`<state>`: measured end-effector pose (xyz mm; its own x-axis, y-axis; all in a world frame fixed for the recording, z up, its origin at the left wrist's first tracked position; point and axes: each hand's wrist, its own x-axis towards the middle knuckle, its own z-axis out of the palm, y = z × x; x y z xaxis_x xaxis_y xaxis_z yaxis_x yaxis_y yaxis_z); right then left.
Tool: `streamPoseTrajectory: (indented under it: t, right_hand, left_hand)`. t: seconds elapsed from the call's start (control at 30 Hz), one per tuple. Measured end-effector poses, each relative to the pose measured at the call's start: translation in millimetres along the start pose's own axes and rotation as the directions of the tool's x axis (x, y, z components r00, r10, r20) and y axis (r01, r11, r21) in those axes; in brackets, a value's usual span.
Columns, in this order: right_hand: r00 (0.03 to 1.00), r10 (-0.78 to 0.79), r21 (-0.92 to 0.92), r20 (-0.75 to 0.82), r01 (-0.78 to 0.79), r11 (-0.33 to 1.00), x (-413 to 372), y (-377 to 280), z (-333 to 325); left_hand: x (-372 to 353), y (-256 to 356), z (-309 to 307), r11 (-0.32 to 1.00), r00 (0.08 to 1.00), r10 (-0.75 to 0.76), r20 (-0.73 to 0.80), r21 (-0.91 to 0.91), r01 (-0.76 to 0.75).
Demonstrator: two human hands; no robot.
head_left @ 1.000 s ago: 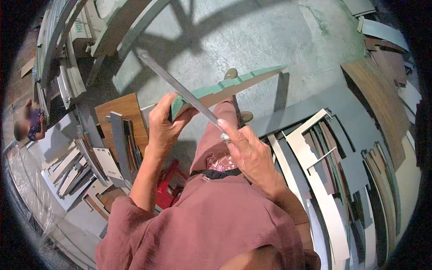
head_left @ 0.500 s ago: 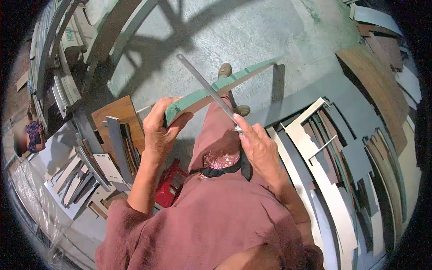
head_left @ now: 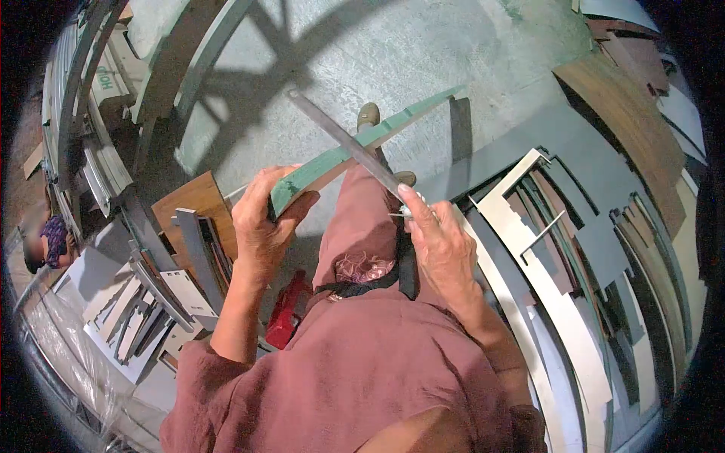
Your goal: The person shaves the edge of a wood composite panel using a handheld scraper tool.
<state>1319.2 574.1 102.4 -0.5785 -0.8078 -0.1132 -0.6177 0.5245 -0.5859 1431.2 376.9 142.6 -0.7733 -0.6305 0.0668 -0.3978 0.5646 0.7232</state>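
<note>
My left hand [head_left: 260,219] grips the near end of a long green board [head_left: 321,169], its thumb below and fingers over the far side. The board slants up and away to the right, its far end tapering. A flat metal file [head_left: 340,137] lies across the board's green edge. My right hand [head_left: 442,245] is closed round the file's near end, with the index finger stretched along it. Something pale at the grip is mostly hidden by the fingers.
Cut panels, one a cream piece [head_left: 502,208], are stacked at the right. Brown boards [head_left: 198,208] and scrap pieces stand at the left. A red object [head_left: 287,309] lies by my left forearm. Another person [head_left: 54,240] is at the far left.
The file has shifted toward me along its length and slightly right, my right hand moving with it. The board still rests in my left hand, and the whole view has shifted slightly.
</note>
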Motion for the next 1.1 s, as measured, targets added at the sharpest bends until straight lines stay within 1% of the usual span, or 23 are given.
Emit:
streamPoseTrajectory:
  t: [0.03,0.1,0.13,0.2,0.27,0.33,0.4,0.47,0.53,0.57,0.63,0.67,0.73,0.87,0.9,0.93,0.97,1.03,1.07,1.1]
  right_hand:
    - [1.000,0.002,0.000,-0.001,-0.002,1.000,1.2,-0.1,-2.9]
    - [0.987,0.155,0.197,0.048,-0.161,0.967,5.8,1.1,-8.9]
    - [0.987,0.155,0.199,0.049,-0.161,0.967,6.8,3.5,-7.7]
    - [0.995,0.075,0.185,0.066,-0.086,0.979,5.7,7.8,-4.3]
    - [0.993,0.075,0.193,0.096,-0.093,0.977,6.5,5.1,-4.0]
    - [0.978,0.106,0.244,0.181,-0.149,0.958,10.1,6.1,-3.5]
    - [0.973,0.127,0.225,0.190,-0.170,0.960,14.3,11.8,2.0]
    - [0.969,0.146,0.206,0.199,-0.187,0.961,15.8,15.8,4.4]
    - [0.959,0.142,0.274,0.244,-0.209,0.939,15.0,18.5,5.3]
    - [0.959,0.144,0.275,0.246,-0.212,0.938,14.8,20.8,8.3]
    - [0.937,0.151,0.492,0.314,-0.297,0.818,14.3,26.7,15.5]
    - [0.937,0.152,0.492,0.313,-0.297,0.818,14.5,29.1,16.1]
    - [0.903,0.126,0.632,0.411,-0.382,0.674,13.4,32.3,16.6]
    - [0.918,0.112,0.632,0.380,-0.346,0.694,15.4,30.1,12.5]
    - [0.936,0.125,0.481,0.329,-0.280,0.830,16.4,29.4,12.4]
    - [0.952,0.125,0.305,0.278,-0.211,0.929,17.0,29.5,12.4]
    - [0.952,0.126,0.304,0.278,-0.212,0.929,17.1,30.9,13.8]
    - [0.968,0.147,0.111,0.202,-0.172,0.979,16.0,34.7,19.5]
    - [0.968,0.147,0.112,0.202,-0.172,0.979,16.2,35.9,20.7]
    - [0.981,0.118,0.056,0.152,-0.127,0.990,16.6,36.8,21.7]
  left_hand:
    - [0.1,-0.5,0.2,1.000,1.000,-0.004,-0.002,0.006,0.004]
    - [0.5,-2.9,-0.1,1.000,1.000,-0.009,-0.008,0.014,0.010]
    - [0.2,-4.9,-0.2,1.000,1.000,-0.013,-0.001,0.005,0.013]
    - [-0.1,-6.7,-0.6,1.000,1.000,-0.020,0.013,-0.006,0.020]
    - [0.9,-7.2,-0.5,1.000,1.000,0.009,-0.003,0.027,-0.009]
    - [1.8,-9.2,-1.1,1.000,1.000,0.015,-0.010,0.014,-0.014]
    - [2.1,-11.1,-2.7,1.000,1.000,0.021,-0.015,0.006,-0.021]
    - [1.9,-12.5,-3.7,0.999,1.000,-0.024,-0.012,0.038,0.025]
    - [0.3,-13.2,-4.1,0.998,0.999,-0.043,-0.006,0.034,0.043]
    - [0.3,-13.7,-4.3,0.998,0.998,-0.056,0.001,0.028,0.056]
    - [1.5,-12.8,-5.1,0.999,1.000,-0.028,0.001,0.026,0.028]
    - [2.6,-12.8,-5.4,1.000,1.000,0.002,-0.001,0.025,-0.002]
    - [2.5,-15.5,-5.7,1.000,1.000,0.016,0.000,0.023,-0.016]
    - [0.5,-22.0,-6.0,0.999,1.000,0.028,0.008,0.035,-0.028]
    - [0.5,-21.2,-5.7,0.999,1.000,0.028,0.010,0.032,-0.028]
    - [0.6,-20.0,-5.9,0.999,1.000,0.015,0.018,0.029,-0.015]
    - [1.0,-19.2,-6.2,1.000,1.000,0.001,0.024,0.028,-0.002]
    - [2.0,-17.6,-5.4,1.000,1.000,0.004,0.025,0.026,-0.005]
    - [2.3,-17.3,-5.2,1.000,1.000,0.007,0.024,0.025,-0.007]
    - [2.3,-18.1,-5.6,1.000,1.000,0.006,0.024,0.027,-0.007]
